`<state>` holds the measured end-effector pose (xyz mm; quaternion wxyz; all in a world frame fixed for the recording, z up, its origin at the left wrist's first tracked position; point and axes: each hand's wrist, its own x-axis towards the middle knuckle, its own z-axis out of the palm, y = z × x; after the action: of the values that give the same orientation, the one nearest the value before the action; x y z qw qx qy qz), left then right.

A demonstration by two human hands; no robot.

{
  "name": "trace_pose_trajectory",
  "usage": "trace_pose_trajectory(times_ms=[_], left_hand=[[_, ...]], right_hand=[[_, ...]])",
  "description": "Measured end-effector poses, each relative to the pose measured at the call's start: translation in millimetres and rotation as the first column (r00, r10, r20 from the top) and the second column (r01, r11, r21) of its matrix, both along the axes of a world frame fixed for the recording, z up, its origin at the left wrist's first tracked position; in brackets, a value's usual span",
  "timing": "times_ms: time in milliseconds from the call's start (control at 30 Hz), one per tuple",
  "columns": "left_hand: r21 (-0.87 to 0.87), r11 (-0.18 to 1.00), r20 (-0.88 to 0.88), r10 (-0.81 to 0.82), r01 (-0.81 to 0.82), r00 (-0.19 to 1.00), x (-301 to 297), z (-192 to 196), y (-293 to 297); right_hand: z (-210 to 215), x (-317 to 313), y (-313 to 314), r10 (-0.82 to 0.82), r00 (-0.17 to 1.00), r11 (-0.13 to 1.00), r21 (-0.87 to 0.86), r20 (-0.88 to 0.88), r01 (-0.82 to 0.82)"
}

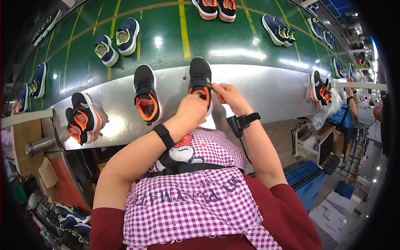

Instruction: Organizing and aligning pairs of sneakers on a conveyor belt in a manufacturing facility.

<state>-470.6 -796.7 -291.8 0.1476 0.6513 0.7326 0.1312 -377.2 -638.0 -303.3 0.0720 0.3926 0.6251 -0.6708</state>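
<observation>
The shoe (200,70) points toe-far on the counter (266,89), left hand (193,109) clamped on its near end, right hand (228,95) pinching, seemingly, its strap (201,86) from the right.

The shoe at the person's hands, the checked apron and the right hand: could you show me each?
Shoe (200,75): head view, on the black upper.
Checked apron (193,214): head view, on the cloth front.
Right hand (228,95): head view, middle of the hand.

The held sneaker (200,68) is black, orange and white, the apron (191,225) purple-and-white gingham, the shirt (291,216) maroon, the conveyor belt (162,29) green with yellow stripes.
</observation>
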Motion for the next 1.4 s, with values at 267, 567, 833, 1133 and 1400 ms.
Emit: trace_pose_trajectory(times_ms=[267, 567, 833, 1133, 1400], left_hand=[[0.072, 0.988, 0.259, 0.112, -0.135, 0.959, -20.2, -20.7, -33.6], [-0.014, 0.956, 0.44, 0.269, -0.293, 0.857, -19.5, -29.1, -54.8], [0.034, 0.969, 0.487, 0.199, -0.246, 0.851, -24.2, -33.9, -55.7], [-0.023, 0.972, 0.479, 0.217, -0.235, 0.85, -20.6, -33.6, -59.0], [-0.003, 0.979, 0.442, 0.184, -0.203, 0.878, -27.8, -31.2, -48.2]], right_hand=[[24.1, -38.1, -11.1, 0.116, 0.988, 0.983, -0.128, -0.099, -0.128], [27.1, -58.0, -14.9, 0.086, 0.989, 0.949, -0.293, -0.124, -0.119], [8.4, -25.2, -35.1, -0.071, 0.993, 0.896, -0.444, -0.096, 0.021], [-4.8, -15.3, -50.8, -0.053, 0.995, 0.915, -0.403, -0.086, 0.014], [-3.4, -23.5, -48.3, -0.008, 1.0, 0.943, -0.333, -0.015, 0.003]])
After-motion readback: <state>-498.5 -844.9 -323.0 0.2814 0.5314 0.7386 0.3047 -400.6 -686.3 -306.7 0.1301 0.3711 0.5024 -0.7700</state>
